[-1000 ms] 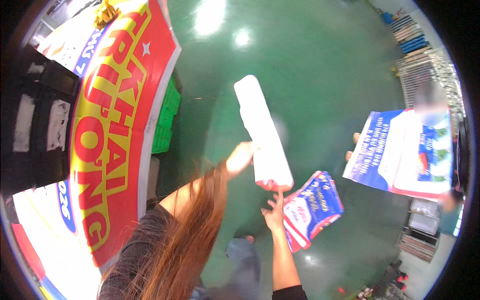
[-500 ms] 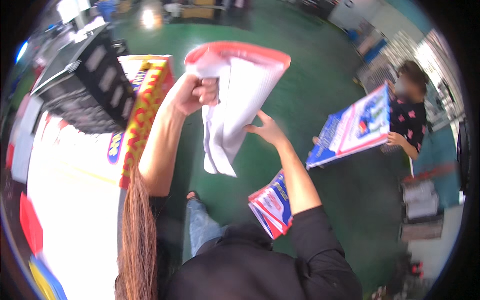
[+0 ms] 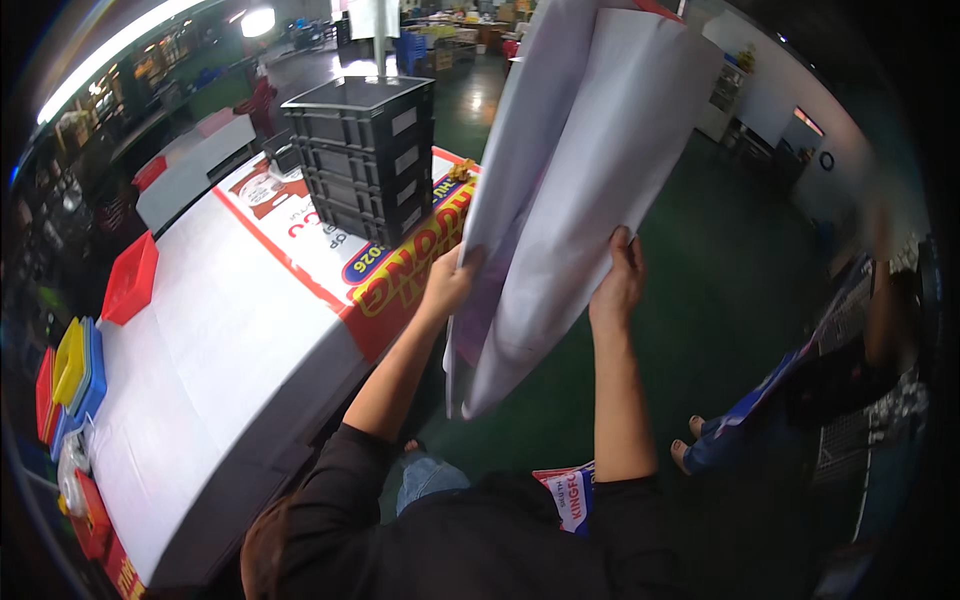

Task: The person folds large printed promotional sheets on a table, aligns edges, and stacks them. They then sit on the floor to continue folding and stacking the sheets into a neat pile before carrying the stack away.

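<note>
Upright in front of me stands a folded banner (image 3: 597,190), its white back outward with a bit of red at the top and a purplish inner side showing. My left hand (image 3: 452,283) grips its left edge, thumb against the sheet. On the opposite edge, my right hand (image 3: 617,285) is closed with the fingertips bent over the material. A red, white and blue printed sheet (image 3: 570,497) shows beside my right forearm, partly hidden by my arm and body.
On my left is a long white-covered table (image 3: 200,390) bearing stacked black crates (image 3: 365,150) on a printed banner (image 3: 300,230). A red tray (image 3: 131,280) and several coloured trays (image 3: 75,370) line its far side. Another person (image 3: 850,380) with a banner stands at right, over green floor.
The banner has come closer and higher, and my right hand now grips its edge. My view has turned, bringing more of the table in. The other person appears lower and farther right.
</note>
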The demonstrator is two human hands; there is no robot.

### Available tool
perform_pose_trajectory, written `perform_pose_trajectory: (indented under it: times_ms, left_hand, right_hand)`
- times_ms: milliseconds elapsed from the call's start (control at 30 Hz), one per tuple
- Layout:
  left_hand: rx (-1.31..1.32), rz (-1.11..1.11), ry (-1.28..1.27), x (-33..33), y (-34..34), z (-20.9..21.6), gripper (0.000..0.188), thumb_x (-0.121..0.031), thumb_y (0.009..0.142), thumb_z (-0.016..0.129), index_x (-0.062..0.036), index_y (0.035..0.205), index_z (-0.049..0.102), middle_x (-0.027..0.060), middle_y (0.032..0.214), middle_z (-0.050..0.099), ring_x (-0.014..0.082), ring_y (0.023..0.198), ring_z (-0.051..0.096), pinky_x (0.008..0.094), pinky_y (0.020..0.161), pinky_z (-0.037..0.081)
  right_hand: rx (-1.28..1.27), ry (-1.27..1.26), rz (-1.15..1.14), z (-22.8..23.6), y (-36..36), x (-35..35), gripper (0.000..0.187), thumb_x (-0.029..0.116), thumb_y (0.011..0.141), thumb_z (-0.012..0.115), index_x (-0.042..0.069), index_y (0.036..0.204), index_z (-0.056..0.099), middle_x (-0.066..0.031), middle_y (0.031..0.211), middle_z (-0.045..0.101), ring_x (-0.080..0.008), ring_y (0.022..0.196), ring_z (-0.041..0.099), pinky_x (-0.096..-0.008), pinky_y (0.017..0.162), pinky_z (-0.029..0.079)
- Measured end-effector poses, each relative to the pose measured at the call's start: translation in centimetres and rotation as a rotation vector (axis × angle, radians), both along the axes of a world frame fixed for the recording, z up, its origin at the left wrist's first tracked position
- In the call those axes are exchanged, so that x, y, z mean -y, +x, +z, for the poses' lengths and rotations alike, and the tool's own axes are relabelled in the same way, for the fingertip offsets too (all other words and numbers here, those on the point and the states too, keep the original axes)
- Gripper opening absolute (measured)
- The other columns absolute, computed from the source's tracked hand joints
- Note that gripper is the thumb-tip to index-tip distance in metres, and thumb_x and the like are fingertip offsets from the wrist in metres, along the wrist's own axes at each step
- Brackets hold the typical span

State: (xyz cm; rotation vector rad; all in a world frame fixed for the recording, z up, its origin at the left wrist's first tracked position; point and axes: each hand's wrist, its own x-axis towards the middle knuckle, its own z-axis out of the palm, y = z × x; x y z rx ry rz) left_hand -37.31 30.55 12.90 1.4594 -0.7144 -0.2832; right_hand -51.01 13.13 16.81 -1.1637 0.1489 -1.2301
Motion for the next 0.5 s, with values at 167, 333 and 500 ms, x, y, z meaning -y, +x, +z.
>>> perform_pose_trajectory:
  times_ms: [167,333,500]
  left_hand:
    - [0.146,-0.142,0.226,4.3,3.5,1.2,0.036,-0.032,0.092,0.052,0.0020,0.089,0.063,-0.0011,0.075,0.056,0.0093,0.071,0.049,0.0265,0.065,0.040]
    - [0.514,-0.032,0.234,10.7,3.0,6.8,0.032,-0.031,0.090,0.054,0.0002,0.089,0.062,0.0112,0.066,0.058,0.0203,0.065,0.057,0.0356,0.060,0.044]
    - [0.963,-0.066,0.169,14.3,3.0,13.5,0.030,-0.032,0.089,0.054,-0.0044,0.094,0.064,0.0210,0.081,0.064,0.0374,0.078,0.062,0.0433,0.069,0.049]
  right_hand:
    - [-0.553,0.199,-0.274,-2.6,-4.2,10.1,0.047,0.028,0.092,0.055,0.011,0.133,0.040,-0.0066,0.117,0.053,-0.0182,0.102,0.050,-0.0330,0.086,0.040]
    - [-0.704,0.271,-0.543,-13.6,-9.9,11.8,0.057,0.034,0.089,0.058,0.012,0.136,0.034,-0.0089,0.120,0.052,-0.0197,0.101,0.051,-0.0357,0.084,0.042]
    - [-0.879,0.287,-0.595,-21.6,-11.8,7.6,0.061,0.033,0.086,0.063,0.010,0.135,0.035,-0.0127,0.124,0.050,-0.0223,0.110,0.050,-0.0346,0.083,0.045]
